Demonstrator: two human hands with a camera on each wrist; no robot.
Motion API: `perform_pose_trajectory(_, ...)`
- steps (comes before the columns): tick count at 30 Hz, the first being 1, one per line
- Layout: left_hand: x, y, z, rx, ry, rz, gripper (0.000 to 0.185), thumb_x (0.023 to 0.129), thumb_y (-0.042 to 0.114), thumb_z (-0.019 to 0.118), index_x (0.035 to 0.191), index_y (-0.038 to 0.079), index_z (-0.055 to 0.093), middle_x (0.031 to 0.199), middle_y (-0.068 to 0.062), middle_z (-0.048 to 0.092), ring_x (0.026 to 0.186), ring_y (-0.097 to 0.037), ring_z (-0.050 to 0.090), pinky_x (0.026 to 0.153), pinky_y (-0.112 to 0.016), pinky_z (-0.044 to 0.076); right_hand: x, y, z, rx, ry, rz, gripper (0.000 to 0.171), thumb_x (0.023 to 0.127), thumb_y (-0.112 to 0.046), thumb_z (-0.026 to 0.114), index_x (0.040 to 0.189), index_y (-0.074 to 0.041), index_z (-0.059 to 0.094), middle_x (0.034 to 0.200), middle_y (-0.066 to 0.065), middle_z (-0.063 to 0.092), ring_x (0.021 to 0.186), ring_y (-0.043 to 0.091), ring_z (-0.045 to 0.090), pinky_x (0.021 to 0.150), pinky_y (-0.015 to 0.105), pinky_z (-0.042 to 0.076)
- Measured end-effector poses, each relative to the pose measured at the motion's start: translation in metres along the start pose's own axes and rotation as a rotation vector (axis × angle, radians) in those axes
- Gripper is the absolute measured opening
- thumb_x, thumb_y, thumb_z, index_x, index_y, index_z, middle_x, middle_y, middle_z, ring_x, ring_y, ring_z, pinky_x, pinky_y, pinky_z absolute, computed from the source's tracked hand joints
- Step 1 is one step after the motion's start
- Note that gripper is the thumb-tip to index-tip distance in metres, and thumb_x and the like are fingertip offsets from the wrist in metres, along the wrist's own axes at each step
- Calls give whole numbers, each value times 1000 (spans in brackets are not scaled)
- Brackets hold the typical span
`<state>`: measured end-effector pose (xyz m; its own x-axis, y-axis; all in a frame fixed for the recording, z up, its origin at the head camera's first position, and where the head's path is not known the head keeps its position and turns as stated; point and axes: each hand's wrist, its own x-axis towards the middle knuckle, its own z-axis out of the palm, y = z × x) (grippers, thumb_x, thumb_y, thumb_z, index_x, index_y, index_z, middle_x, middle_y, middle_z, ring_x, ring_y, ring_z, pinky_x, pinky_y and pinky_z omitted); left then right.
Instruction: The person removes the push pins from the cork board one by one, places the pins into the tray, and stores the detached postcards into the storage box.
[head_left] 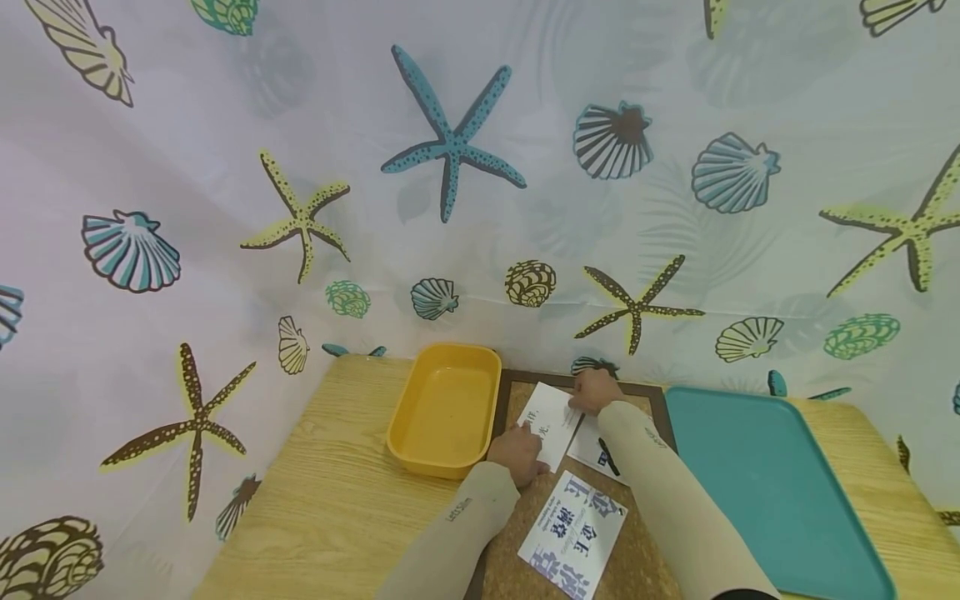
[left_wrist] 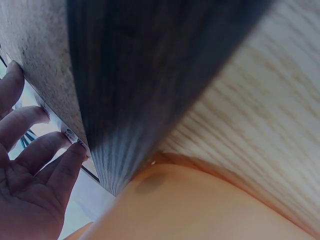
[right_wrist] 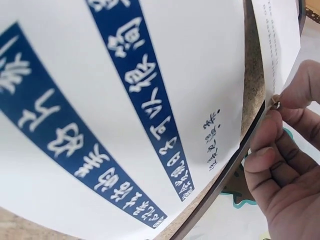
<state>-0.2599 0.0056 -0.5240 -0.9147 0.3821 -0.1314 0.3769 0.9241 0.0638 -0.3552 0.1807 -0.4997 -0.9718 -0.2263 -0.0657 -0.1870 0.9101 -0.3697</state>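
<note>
A white card with printed text [head_left: 551, 421] lies near the far end of a cork board [head_left: 645, 558]. At its far right corner my right hand [head_left: 596, 392] pinches a small brass-coloured tack [right_wrist: 276, 104] between thumb and index finger. The left hand [head_left: 517, 454] rests its slightly bent fingertips on the card's left side, seen edge-on in the left wrist view. Partly under my right forearm is a second white card [head_left: 585, 442]; the right wrist view shows its blue bands [right_wrist: 150, 90] with white characters. Nearer me lies a card with purple lettering [head_left: 573, 533].
Left of the board stands a yellow bin [head_left: 444, 400]. A teal tray [head_left: 757, 483] sits to the right, close to the board's dark frame [head_left: 663, 417]. Behind the wooden table [head_left: 300, 500] hangs a curtain [head_left: 525, 250] printed with shells and starfish.
</note>
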Motion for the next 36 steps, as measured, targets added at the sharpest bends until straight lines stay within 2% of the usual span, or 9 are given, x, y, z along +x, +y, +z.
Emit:
perform_pose_trajectory(5,1,0,0,-2,-7,-7,47,88,44,66,122,12,66,138,-13,54,124,-29,54,95,-37,49,0,3,1,30,5,-18,34,80,-8,65,55,-15,44,52,-6,38,49,11,36,46,25,31)
perform_pose_trajectory(12,2,0,0,-8,-25,-20,47,89,44,65,124,13,66,140,-12,52,126,-29,52,96,-37,48,-2,0,0,-3,-11,12,30,79,-10,67,56,-14,47,55,-4,43,51,12,39,48,26,32)
perform_pose_trajectory(18,1,0,0,10,-4,-9,46,88,45,66,121,13,67,139,-13,54,124,-29,54,95,-36,49,-4,-5,-1,-17,-25,50,22,77,-10,70,62,-10,54,61,-1,50,55,14,44,50,27,36)
perform_pose_trajectory(25,-1,0,-1,21,9,8,46,89,45,65,122,12,67,139,-13,54,124,-29,54,94,-36,50,-4,-3,-1,-31,-35,45,32,79,-9,69,58,-13,46,56,-3,43,52,13,40,49,27,34)
perform_pose_trajectory(33,-4,3,-9,8,-12,2,45,90,43,65,122,12,67,139,-14,53,123,-28,54,93,-37,50,-1,4,1,-23,-38,42,20,80,-12,71,64,-8,59,61,0,54,54,14,46,49,27,39)
perform_pose_trajectory(36,-5,4,-11,6,-17,1,44,90,43,65,121,12,67,138,-14,54,122,-28,55,94,-37,50,0,7,2,-5,-26,40,23,80,-11,70,62,-9,56,58,-1,51,51,13,44,48,27,38)
